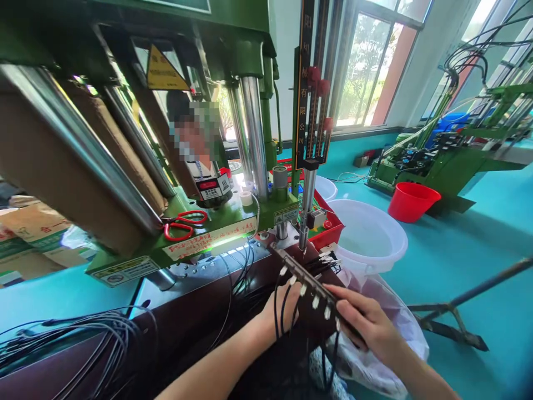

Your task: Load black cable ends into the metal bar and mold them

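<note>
A dark metal bar slants in front of me, with a row of several white connectors along its edge. Black cables hang down from these connectors. My right hand is closed around the bar's near end, thumb on top. Against the bar's underside, among the cables, is my left hand; its fingers are curled and their tips are partly hidden, so what they pinch does not show. Behind the bar, more cables with white ends lie on the dark machine table.
A green press with steel columns stands ahead, red-handled scissors on its ledge. Bundled cables lie at left. At right are a white tub, a plastic bag, a red bucket and a metal stand. A person stands behind the press.
</note>
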`<action>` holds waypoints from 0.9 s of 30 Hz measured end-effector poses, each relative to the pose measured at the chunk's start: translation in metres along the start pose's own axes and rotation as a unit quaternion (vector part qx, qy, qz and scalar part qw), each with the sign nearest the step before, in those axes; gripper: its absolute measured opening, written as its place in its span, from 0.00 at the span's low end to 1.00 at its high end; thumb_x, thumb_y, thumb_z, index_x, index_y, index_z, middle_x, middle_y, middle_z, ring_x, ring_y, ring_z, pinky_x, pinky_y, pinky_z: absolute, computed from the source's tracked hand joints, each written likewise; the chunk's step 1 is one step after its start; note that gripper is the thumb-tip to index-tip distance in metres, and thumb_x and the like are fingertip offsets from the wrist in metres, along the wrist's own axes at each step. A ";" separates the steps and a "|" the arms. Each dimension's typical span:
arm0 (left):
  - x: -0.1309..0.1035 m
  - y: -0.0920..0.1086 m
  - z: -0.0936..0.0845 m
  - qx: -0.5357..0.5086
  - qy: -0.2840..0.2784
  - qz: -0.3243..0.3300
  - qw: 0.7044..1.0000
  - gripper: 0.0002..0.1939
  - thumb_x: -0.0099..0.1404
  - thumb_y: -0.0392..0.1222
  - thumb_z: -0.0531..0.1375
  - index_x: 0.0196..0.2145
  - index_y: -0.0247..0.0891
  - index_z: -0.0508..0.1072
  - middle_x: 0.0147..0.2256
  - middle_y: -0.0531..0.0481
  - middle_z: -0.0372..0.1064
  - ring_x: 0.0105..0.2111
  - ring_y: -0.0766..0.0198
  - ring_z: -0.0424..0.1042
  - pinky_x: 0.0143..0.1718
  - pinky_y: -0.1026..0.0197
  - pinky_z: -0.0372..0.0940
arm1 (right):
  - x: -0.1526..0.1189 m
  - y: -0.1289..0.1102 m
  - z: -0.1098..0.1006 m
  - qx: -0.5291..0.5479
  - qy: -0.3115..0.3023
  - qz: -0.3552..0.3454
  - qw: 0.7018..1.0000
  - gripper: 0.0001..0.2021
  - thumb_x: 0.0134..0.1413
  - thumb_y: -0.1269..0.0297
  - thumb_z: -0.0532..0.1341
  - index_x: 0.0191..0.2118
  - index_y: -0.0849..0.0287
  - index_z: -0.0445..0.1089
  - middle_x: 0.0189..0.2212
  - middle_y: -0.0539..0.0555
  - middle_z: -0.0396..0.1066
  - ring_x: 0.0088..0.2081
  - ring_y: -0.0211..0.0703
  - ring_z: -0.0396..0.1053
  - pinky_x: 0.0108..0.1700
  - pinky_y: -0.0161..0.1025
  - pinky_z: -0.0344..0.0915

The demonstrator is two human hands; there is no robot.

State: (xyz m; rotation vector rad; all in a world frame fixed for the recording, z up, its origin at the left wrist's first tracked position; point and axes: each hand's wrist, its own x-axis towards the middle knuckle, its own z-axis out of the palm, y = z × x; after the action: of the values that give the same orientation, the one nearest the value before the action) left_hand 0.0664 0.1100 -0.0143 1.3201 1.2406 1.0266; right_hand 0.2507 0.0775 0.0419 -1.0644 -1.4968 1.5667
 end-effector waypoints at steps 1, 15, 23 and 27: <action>0.002 0.002 -0.002 0.010 0.006 -0.001 1.000 0.07 0.47 0.30 0.60 0.21 0.41 0.68 0.25 0.50 0.62 0.36 0.55 0.66 0.45 0.56 0.56 | 0.014 0.003 -0.005 -0.006 -0.002 0.006 1.000 0.25 0.53 0.50 0.54 0.52 0.62 0.63 0.11 0.41 0.49 0.12 0.27 0.44 0.12 0.27 0.39; -0.005 0.029 -0.023 -0.330 -0.054 -0.206 0.919 0.19 0.42 0.44 0.66 0.22 0.39 0.56 0.16 0.59 0.60 0.10 0.78 0.50 0.08 0.72 0.41 | 0.074 0.010 -0.029 -0.061 -0.074 0.091 0.991 0.33 0.46 0.48 0.59 0.54 0.66 0.59 0.12 0.40 0.50 0.11 0.26 0.44 0.11 0.26 0.36; 0.049 0.015 -0.034 -0.086 0.086 -0.093 0.988 0.12 0.44 0.36 0.62 0.19 0.37 0.59 0.13 0.61 0.57 0.09 0.75 0.54 0.09 0.71 0.49 | 0.086 -0.006 -0.040 -0.130 -0.069 0.070 0.987 0.29 0.49 0.49 0.58 0.54 0.60 0.60 0.13 0.42 0.53 0.13 0.29 0.48 0.13 0.28 0.42; 0.063 -0.007 -0.027 -0.069 0.088 -0.087 0.990 0.09 0.43 0.31 0.61 0.18 0.36 0.61 0.12 0.60 0.57 0.11 0.72 0.59 0.11 0.69 0.54 | 0.102 0.017 -0.042 -0.153 -0.096 0.055 0.982 0.29 0.51 0.50 0.56 0.55 0.62 0.59 0.14 0.41 0.52 0.12 0.29 0.47 0.13 0.29 0.42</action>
State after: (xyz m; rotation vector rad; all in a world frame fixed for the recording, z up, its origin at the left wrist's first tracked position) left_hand 0.0458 0.1751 -0.0208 1.0135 1.3644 1.1005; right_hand 0.2481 0.1865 0.0166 -1.2107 -1.8849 1.5836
